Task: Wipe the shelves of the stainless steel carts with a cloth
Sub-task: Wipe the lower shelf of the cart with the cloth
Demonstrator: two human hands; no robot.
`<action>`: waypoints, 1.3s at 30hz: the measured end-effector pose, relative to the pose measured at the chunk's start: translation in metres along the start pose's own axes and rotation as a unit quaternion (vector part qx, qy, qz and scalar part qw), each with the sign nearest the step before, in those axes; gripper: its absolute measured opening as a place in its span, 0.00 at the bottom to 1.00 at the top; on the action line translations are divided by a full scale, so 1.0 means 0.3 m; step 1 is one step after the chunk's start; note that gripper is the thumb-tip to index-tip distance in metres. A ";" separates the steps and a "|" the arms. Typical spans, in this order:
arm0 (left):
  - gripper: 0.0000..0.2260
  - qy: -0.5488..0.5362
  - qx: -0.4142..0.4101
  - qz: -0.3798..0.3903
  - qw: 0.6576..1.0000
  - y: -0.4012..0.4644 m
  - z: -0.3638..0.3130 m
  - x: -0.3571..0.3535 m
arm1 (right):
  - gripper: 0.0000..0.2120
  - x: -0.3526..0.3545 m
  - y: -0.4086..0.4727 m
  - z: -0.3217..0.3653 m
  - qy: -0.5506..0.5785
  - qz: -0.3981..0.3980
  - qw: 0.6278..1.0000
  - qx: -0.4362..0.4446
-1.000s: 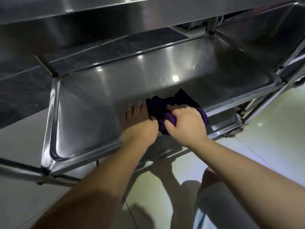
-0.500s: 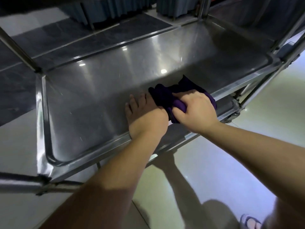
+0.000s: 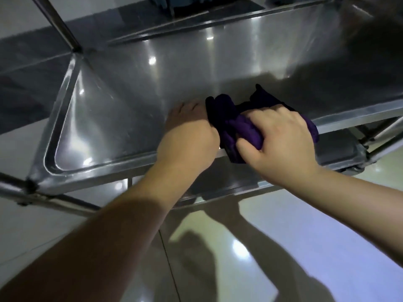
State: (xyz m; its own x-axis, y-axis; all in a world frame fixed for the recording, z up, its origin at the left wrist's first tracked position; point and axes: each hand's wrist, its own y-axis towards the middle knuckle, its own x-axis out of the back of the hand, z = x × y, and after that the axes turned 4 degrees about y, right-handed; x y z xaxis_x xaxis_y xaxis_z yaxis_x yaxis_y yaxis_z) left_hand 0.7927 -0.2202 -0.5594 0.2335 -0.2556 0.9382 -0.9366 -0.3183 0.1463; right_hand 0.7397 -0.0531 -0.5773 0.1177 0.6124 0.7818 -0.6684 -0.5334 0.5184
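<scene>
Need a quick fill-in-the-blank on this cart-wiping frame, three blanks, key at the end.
1. The cloth bunched on the shelf is ____ in colour.
2. The ____ hand grips the cloth.
3. The left hand rests on the shelf, to the ____ of the cloth.

Missing words: purple; right; left

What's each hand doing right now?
Left hand: open, palm-down on the cart shelf, holding nothing.
Right hand: closed on the purple cloth.
</scene>
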 end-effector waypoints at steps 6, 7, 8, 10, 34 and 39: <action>0.21 -0.148 0.102 0.012 0.984 0.037 0.019 0.011 | 0.17 0.079 0.034 -0.034 0.073 0.124 0.988 0.060; 0.23 -0.172 0.113 0.007 0.979 0.034 0.023 0.012 | 0.17 0.091 0.037 -0.038 0.076 0.132 0.986 0.068; 0.25 -0.181 0.113 0.001 0.977 0.030 0.025 0.013 | 0.17 0.104 0.038 -0.042 0.075 0.134 0.985 0.077; 0.25 -0.169 0.095 -0.009 0.981 0.021 0.024 0.016 | 0.18 0.127 0.033 -0.038 0.070 0.134 0.985 0.088; 0.22 0.144 -0.086 0.102 0.981 -0.592 0.450 -0.191 | 0.21 -0.283 -0.206 -0.019 0.051 0.405 0.913 0.014; 0.20 0.093 0.009 0.174 0.980 -0.625 0.607 -0.278 | 0.18 -0.462 -0.185 0.023 0.083 0.366 0.926 -0.043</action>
State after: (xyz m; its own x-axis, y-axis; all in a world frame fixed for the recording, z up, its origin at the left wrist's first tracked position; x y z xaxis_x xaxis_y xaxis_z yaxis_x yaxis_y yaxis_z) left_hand 0.9964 -0.3056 -0.7221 -0.1532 -0.1819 0.9713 -0.9459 -0.2575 -0.1974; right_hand 0.7656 -0.1123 -0.7120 -0.4993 0.1904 0.8452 -0.5822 -0.7962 -0.1645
